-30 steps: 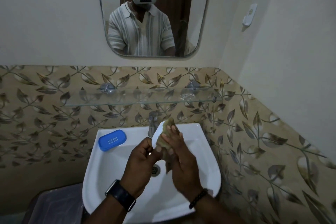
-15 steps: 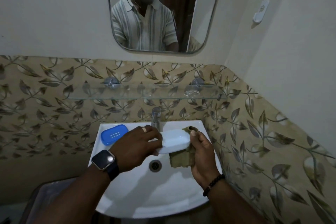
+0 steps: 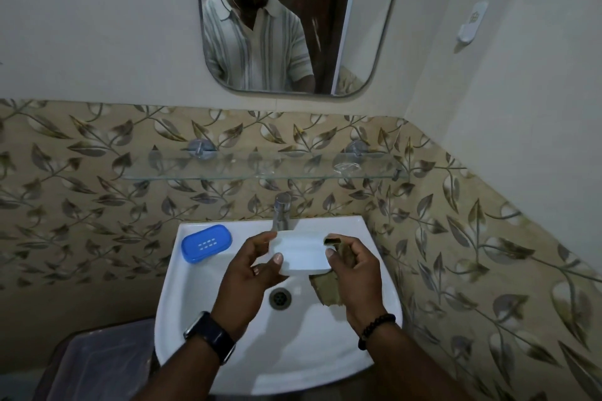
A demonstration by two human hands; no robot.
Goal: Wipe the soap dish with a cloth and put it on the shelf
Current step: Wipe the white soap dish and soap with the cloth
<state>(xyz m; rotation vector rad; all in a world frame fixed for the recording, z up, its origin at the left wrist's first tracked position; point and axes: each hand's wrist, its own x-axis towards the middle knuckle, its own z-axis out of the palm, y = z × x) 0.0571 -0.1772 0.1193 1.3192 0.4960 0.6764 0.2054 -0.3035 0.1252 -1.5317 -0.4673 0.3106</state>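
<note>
A white soap dish (image 3: 301,254) is held level over the white sink (image 3: 228,361), hollow side up. My left hand (image 3: 252,273) grips its left end with thumb and fingers. My right hand (image 3: 353,267) pinches its right end and also clutches an olive-brown cloth (image 3: 327,291), which hangs below the dish. A glass shelf (image 3: 260,169) runs along the tiled wall above the tap.
A blue perforated soap tray (image 3: 206,242) lies on the sink's back left rim. The chrome tap (image 3: 281,210) stands just behind the dish. A mirror (image 3: 293,19) hangs above. A covered bin (image 3: 94,365) sits low at left. The right wall is close.
The dish went from upright, with the cloth rubbing it, to flat and hollow side up. My left hand turned palm up under its left end, and the cloth dropped below it.
</note>
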